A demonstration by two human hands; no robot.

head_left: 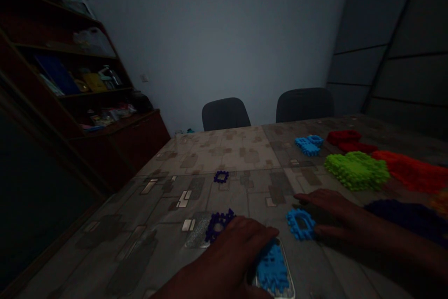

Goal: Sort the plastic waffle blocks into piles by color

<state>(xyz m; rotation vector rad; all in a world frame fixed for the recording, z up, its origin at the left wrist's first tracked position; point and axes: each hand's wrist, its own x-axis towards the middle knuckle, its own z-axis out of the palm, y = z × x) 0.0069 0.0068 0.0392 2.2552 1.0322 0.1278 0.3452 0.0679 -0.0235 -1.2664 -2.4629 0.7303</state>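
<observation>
My left hand (234,248) lies low on the patterned table (224,154), fingers curled over the left edge of a small tray (285,285) holding light blue bricks (272,268). A dark purple brick ring (217,225) sits just left of its fingertips. My right hand (331,215) rests flat with fingers spread, its fingertips touching a light blue brick ring (300,223). A smaller purple ring (221,177) lies farther out on the table.
Piles of bricks lie at the right: blue (308,145), green (356,170), red (413,170), dark red (345,138) and dark purple (409,217). Two dark chairs (226,113) stand at the far edge. A wooden shelf unit (70,79) fills the left wall. The room is dim.
</observation>
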